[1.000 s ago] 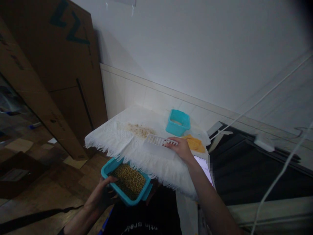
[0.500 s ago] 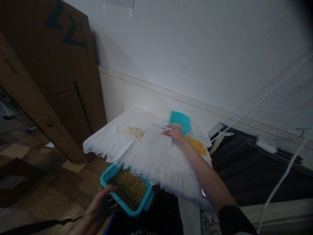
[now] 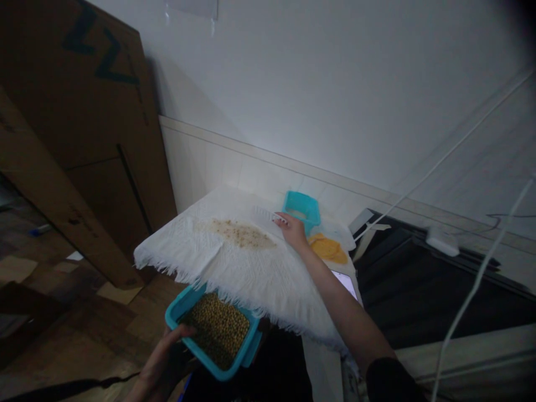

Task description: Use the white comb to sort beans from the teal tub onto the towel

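My left hand (image 3: pixel 165 352) grips the near left rim of a teal plastic bin (image 3: pixel 218 373), thumb over the edge. Round yellowish beans (image 3: pixel 226 324) lie inside the bin, which sits just below the fringed edge of a white tablecloth (image 3: pixel 234 276). Over the table, my right hand (image 3: pixel 294 230) is closed on a thin white slotted plastic plate (image 3: pixel 263 214), now tilted nearly edge-on. Brownish crumbs and a damp-looking stain (image 3: pixel 243 234) spread over the cloth beside the plate. A second teal bin (image 3: pixel 302 206) stands just behind my right hand.
An orange-yellow cloth (image 3: pixel 326 249) and a lit phone (image 3: pixel 345 282) lie right of my forearm. A tall cardboard box (image 3: pixel 113 128) rises at the left. Behind the table is a white wall (image 3: pixel 293 100); a white cable (image 3: pixel 469 301) hangs at the right.
My right hand has lifted and tilted the slotted plate away from the cloth, uncovering more of the stain. My left hand still holds the bin of beans. The view has shifted slightly.
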Available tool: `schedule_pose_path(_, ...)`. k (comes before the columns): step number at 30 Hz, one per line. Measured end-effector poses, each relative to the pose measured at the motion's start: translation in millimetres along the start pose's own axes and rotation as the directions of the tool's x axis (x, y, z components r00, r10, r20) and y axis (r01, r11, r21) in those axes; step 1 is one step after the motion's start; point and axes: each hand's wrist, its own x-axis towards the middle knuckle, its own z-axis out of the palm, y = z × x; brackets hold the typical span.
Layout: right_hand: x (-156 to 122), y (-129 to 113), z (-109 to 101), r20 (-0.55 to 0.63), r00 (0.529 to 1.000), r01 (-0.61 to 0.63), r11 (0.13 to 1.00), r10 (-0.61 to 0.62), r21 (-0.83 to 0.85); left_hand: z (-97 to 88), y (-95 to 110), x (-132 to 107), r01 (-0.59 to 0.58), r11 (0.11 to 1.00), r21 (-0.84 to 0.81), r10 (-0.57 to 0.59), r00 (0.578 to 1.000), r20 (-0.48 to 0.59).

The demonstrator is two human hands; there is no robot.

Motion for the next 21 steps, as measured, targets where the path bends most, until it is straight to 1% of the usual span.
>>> schedule_pose_path(3, -24, -2, 15, 0.0, 0.998, 0.055, 0.998, -0.055, -0.028, -0.3, -1, -1, 0.004, 0.999, 0.038, -0.003, 1.0, -0.016)
schedule_pose_path(6, -47, -4, 19, -0.005, 0.995, 0.103, 0.994, -0.103, -0.036, 0.1, -2, -4, -0.051, 0.997, 0.057, 0.053, 0.998, -0.027)
schedule_pose_path(9, -64, -4, 16, -0.019, 0.991, 0.135, 0.99, -0.135, -0.039, 0.8, -4, -3, -0.056, 0.997, 0.046, 0.058, 0.998, -0.04)
schedule_pose_path(12, -75, -4, 12, -0.055, 0.983, 0.173, 0.984, -0.174, -0.032, -0.6, -3, 1, -0.043, 0.998, 0.041, 0.045, 0.998, -0.044)
schedule_pose_path(15, -82, -6, 8, -0.085, 0.973, 0.214, 0.977, -0.215, -0.018, -3.6, -2, 6, 0.0, 0.998, 0.057, 0.0, 1.0, 0.011)
schedule_pose_path(17, -87, -9, 6, -0.083, 0.972, 0.221, 0.975, -0.222, -0.015, -4.1, -2, 7, 0.009, 0.998, 0.07, -0.01, 1.0, 0.026)
schedule_pose_path(21, -103, -16, 2, -0.046, 0.973, 0.228, 0.974, -0.228, -0.009, 1.5, -5, 4, -0.05, 0.996, 0.068, 0.052, 0.998, -0.033)
